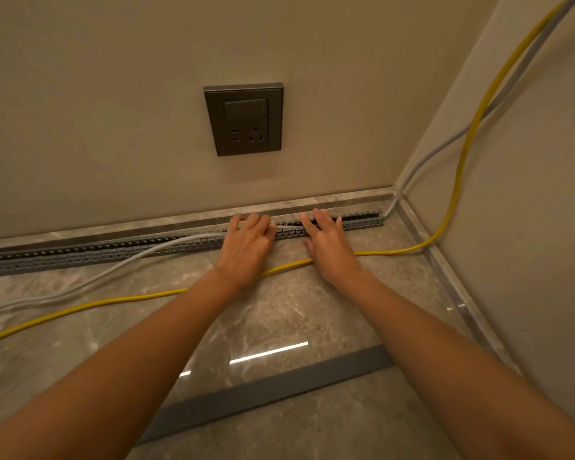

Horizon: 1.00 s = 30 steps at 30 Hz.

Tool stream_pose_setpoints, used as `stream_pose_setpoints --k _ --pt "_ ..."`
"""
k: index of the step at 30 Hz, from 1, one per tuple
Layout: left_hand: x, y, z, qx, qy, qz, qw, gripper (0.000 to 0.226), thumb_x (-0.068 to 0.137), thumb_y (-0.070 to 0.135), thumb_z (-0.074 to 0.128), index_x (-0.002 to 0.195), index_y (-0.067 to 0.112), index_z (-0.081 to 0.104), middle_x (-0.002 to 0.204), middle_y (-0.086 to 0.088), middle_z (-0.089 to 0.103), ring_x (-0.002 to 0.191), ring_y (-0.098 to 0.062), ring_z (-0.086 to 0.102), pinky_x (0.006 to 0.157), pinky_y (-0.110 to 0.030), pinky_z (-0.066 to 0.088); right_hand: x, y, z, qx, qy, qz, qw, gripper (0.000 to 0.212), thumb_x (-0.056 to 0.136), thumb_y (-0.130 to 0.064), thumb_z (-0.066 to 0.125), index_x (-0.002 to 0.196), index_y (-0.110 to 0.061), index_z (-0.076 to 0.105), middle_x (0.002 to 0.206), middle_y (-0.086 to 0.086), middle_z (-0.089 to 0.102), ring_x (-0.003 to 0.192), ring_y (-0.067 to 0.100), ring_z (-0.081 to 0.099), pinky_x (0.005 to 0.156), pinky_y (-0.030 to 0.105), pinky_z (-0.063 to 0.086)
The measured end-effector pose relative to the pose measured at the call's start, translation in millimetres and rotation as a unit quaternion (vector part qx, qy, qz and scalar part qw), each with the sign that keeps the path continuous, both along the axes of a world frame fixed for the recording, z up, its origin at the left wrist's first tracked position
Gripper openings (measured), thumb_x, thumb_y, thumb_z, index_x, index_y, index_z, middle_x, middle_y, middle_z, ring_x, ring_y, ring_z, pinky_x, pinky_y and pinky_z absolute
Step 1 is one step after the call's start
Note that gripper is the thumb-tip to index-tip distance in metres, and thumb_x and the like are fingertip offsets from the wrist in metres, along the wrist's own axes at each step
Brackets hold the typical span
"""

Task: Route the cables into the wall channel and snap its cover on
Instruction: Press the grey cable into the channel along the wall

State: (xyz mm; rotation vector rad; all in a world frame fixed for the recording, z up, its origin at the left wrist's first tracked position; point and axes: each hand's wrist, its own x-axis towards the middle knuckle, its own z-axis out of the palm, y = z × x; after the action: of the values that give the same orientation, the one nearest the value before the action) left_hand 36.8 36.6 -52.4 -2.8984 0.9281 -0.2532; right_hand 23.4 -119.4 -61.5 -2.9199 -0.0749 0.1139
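Observation:
A grey slotted wall channel (80, 255) runs along the foot of the wall, its top uncovered. A white cable (120, 268) comes down the corner, enters the channel at its right end (390, 207), and leaves it under my left hand (249, 242), trailing left over the floor. My left hand's fingers curl over the channel on top of that cable. My right hand (329, 244) lies flat, fingers spread and tips in the channel. A yellow cable (113, 302) lies loose on the floor and passes under both wrists. The grey cover strip (279, 386) lies on the floor near me.
A dark wall socket with a switch (244, 119) sits on the wall above the channel. The side wall (528, 194) closes the corner on the right, with both cables hanging down it. The floor is glossy marble tile (279, 313).

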Motion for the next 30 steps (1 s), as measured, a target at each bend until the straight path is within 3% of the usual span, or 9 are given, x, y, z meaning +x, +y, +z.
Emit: stream_pose_setpoints --k 3,4,6,7,10,13,16,25,30 --pt "0 -8 2 -0.008 -0.009 0.021 1.000 0.029 0.042 0.007 0.092 0.062 0.007 0.070 0.065 -0.008 0.066 0.057 -0.025 0.066 0.052 -0.023 0.052 0 -1 0 0.014 -0.001 0.002 1.000 0.052 0.100 -0.014 0.036 0.148 -0.012 0.017 0.157 0.015 0.015 0.147 0.027 0.008 0.121 0.043 0.001" --pt "0 -9 4 -0.008 -0.004 0.035 0.999 0.027 0.048 0.005 0.089 0.067 0.004 0.071 0.068 -0.011 0.067 0.060 -0.028 0.066 0.053 -0.025 0.052 -1 -1 0 0.014 -0.002 0.003 1.000 0.052 0.100 -0.013 0.036 0.148 -0.012 0.016 0.157 0.015 0.015 0.147 0.028 0.008 0.121 0.043 0.001" --pt "-3 -11 6 -0.023 0.050 0.050 0.997 0.030 0.077 -0.001 0.070 0.106 -0.003 0.065 0.101 -0.019 0.066 0.091 -0.036 0.064 0.076 -0.037 0.052 -1 -1 0 0.009 -0.004 0.005 1.000 0.054 0.099 -0.010 0.037 0.148 -0.012 0.015 0.157 0.016 0.014 0.147 0.028 0.007 0.121 0.044 0.001" --pt "-4 -12 3 -0.022 0.075 0.069 0.995 0.039 0.087 -0.001 0.057 0.126 -0.003 0.052 0.119 -0.020 0.059 0.109 -0.037 0.057 0.090 -0.040 0.046 -1 -1 0 0.008 -0.004 0.002 1.000 0.056 0.098 -0.008 0.038 0.148 -0.011 0.015 0.157 0.017 0.014 0.147 0.029 0.007 0.121 0.044 0.001" --pt "-3 -10 5 -0.038 0.154 0.104 0.982 0.058 0.090 -0.002 0.049 0.144 0.004 0.029 0.138 -0.016 0.045 0.126 -0.034 0.046 0.104 -0.038 0.039 -2 4 4 0.026 -0.003 -0.013 1.000 0.057 0.096 -0.004 0.040 0.147 -0.010 0.017 0.157 0.018 0.014 0.147 0.030 0.007 0.121 0.045 0.002" --pt "2 -2 14 -0.171 0.191 0.119 0.959 0.049 0.086 -0.006 0.051 0.135 0.003 0.046 0.132 -0.019 0.053 0.121 -0.033 0.051 0.102 -0.035 0.041 -4 7 6 0.037 -0.002 -0.018 0.999 0.056 0.095 -0.004 0.040 0.147 -0.010 0.017 0.157 0.017 0.013 0.147 0.029 0.006 0.121 0.044 0.003" --pt "4 12 24 -0.274 0.144 0.178 0.934 0.036 0.089 -0.011 0.048 0.123 -0.003 0.058 0.124 -0.021 0.055 0.115 -0.033 0.053 0.099 -0.033 0.043 -6 8 8 0.053 -0.013 -0.021 0.998 0.055 0.095 -0.002 0.039 0.146 -0.008 0.021 0.157 0.017 0.015 0.147 0.028 0.009 0.121 0.041 0.007" --pt "-5 82 20 -0.128 0.102 0.256 0.953 0.026 0.093 0.004 0.050 0.116 0.001 0.062 0.123 -0.020 0.056 0.112 -0.038 0.056 0.088 -0.046 0.048 -11 82 13 0.085 -0.007 0.100 0.991 0.053 0.092 0.002 0.039 0.143 -0.008 0.031 0.156 0.014 0.022 0.145 0.025 0.019 0.122 0.041 0.013" --pt "-5 123 22 -0.131 0.084 0.252 0.955 0.019 0.093 0.006 0.052 0.107 -0.002 0.063 0.114 -0.022 0.058 0.104 -0.041 0.058 0.079 -0.046 0.048 -10 125 14 0.068 -0.007 0.113 0.991 0.055 0.091 0.002 0.041 0.143 -0.009 0.030 0.151 0.013 0.031 0.142 0.026 0.024 0.120 0.043 0.014"
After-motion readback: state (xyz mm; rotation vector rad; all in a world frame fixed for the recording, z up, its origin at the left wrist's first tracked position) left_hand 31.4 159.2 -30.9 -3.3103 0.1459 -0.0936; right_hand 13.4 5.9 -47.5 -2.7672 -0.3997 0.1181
